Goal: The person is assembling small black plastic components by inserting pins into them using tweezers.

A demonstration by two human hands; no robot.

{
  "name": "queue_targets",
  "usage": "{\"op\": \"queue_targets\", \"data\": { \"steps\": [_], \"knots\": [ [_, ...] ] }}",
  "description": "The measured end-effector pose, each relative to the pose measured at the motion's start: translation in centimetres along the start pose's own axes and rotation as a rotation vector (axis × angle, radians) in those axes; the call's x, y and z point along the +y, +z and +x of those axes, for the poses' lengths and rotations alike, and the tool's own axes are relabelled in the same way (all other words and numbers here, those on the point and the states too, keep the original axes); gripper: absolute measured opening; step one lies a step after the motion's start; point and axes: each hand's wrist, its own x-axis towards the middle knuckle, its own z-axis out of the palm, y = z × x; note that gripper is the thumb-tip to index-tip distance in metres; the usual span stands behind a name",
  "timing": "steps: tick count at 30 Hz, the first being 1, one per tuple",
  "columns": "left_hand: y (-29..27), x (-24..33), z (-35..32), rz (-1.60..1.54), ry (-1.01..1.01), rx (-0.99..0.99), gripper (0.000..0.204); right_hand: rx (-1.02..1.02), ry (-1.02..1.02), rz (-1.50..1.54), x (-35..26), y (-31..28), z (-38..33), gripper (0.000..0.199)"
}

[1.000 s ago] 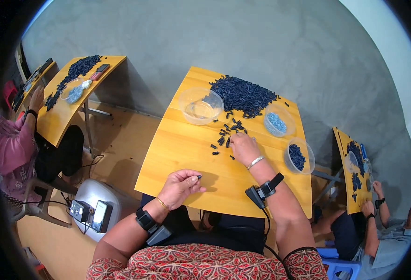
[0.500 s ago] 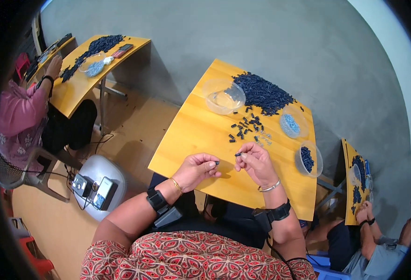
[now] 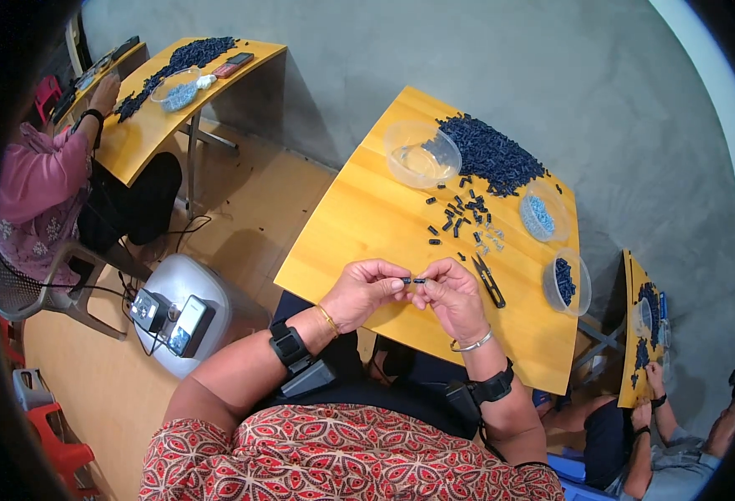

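Observation:
Above the near edge of the yellow table (image 3: 334, 242), my left hand (image 3: 366, 292) and my right hand (image 3: 451, 296) meet tip to tip. My left thumb and index finger pinch a small dark tube-like piece (image 3: 406, 280). Another small dark piece (image 3: 419, 280) sits in my right pinch, end to end with the first; whether they touch is too small to tell. Right of my right hand lies a pair of black thread snips (image 3: 488, 282). Beyond my hands are loose dark pieces (image 3: 457, 219) and a few clear bits (image 3: 491, 240).
A large dark heap (image 3: 492, 154) covers the table's far part. Around it stand a clear bowl (image 3: 417, 177), a tub of light-blue bits (image 3: 539, 215) and a tub of dark pieces (image 3: 566, 282). People work at tables on both sides. A grey bin (image 3: 234, 305) holds devices at left.
My two hands have come together, bringing the pieces end to end. The snips, hidden behind my right hand before, now show. The view has shifted slightly.

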Motion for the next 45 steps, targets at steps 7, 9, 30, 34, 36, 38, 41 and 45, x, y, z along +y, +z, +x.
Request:
{"op": "queue_targets", "data": {
  "steps": [7, 9, 30, 34, 36, 38, 41, 45],
  "knots": [
    [0.2, 0.0, 0.0, 0.062, 0.002, 0.024, 0.014, -0.009, 0.005, -0.014, 0.3, -0.2, 0.1, 0.008],
    [0.3, 0.1, 0.0, 0.084, 0.005, 0.026, 0.014, 0.002, 0.012, -0.02, 0.4, -0.2, 0.1, 0.008],
    [0.6, -0.8, 0.0, 0.27, 0.169, 0.112, 0.011, 0.135, 0.027, 0.048, 1.2, 0.2, -0.5, 0.003],
    [0.9, -0.9, -0.2, 0.281, 0.182, 0.152, 0.011, 0.158, 0.045, 0.083, 1.3, 0.5, -0.5, 0.003],
    [1.0, -0.9, -0.2, 0.28, 0.193, 0.174, 0.011, 0.172, 0.041, 0.105, 1.3, 0.8, -0.7, 0.003],
    [1.2, -1.0, -0.3, 0.305, 0.213, 0.203, 0.01, 0.185, 0.039, 0.129, 1.5, 1.0, -0.8, 0.003],
    [1.4, -0.9, -0.4, 0.396, 0.229, 0.21, 0.01, 0.181, 0.036, 0.186, 1.9, 0.8, -0.8, 0.002],
    [1.5, -0.8, -0.4, 0.441, 0.224, 0.227, 0.009, 0.187, 0.032, 0.176, 2.2, 0.6, -0.7, 0.001]
  ]
}}
